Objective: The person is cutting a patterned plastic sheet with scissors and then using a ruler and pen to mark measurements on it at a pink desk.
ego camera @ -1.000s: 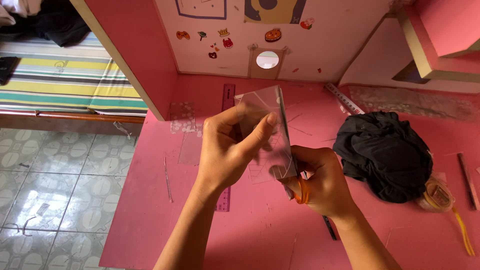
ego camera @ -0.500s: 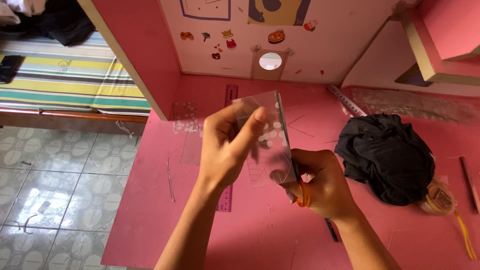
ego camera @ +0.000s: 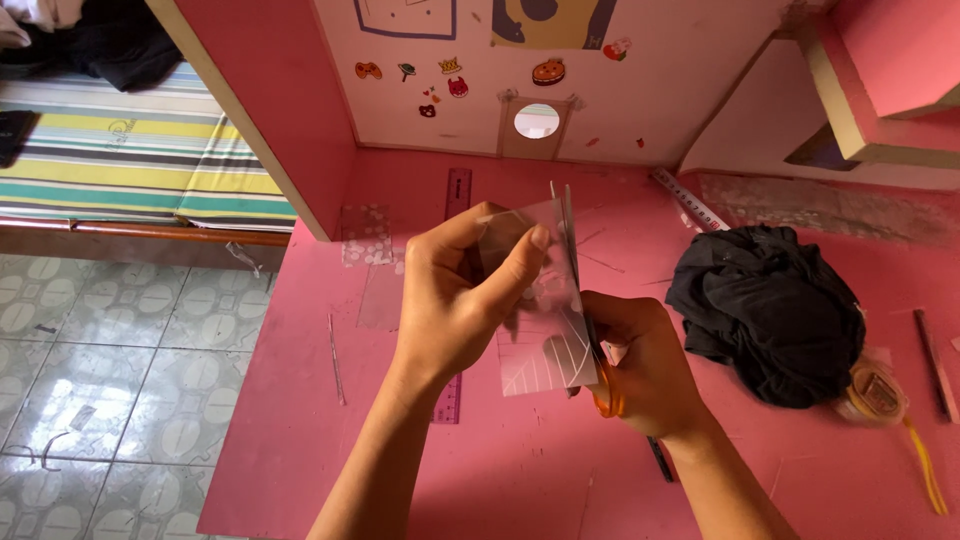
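Above the pink desk (ego camera: pixel 420 470), the left hand (ego camera: pixel 450 305) pinches a clear sheet (ego camera: pixel 540 300) upright at mid-scene. Just right of it, the right hand (ego camera: pixel 640 365) grips orange scissors (ego camera: pixel 605 390), blades at the sheet. Black cloth (ego camera: pixel 775 310) lies farther right.

sheet: a clear plastic sheet (ego camera: pixel 545 310), roughly rectangular, see-through with a grey sheen and thin white lines near its lower edge
sheet pose: held upright above the pink desk, seen partly edge-on, its top edge level with the thumb that pinches it
sheet grip: pinched between thumb and fingers at its upper left part
scissors: orange-handled scissors (ego camera: pixel 603 385), handle loops low beside the sheet's lower right corner
scissors pose: blades pointing up along the sheet's right edge, mostly hidden behind the plastic; whether they are parted cannot be told
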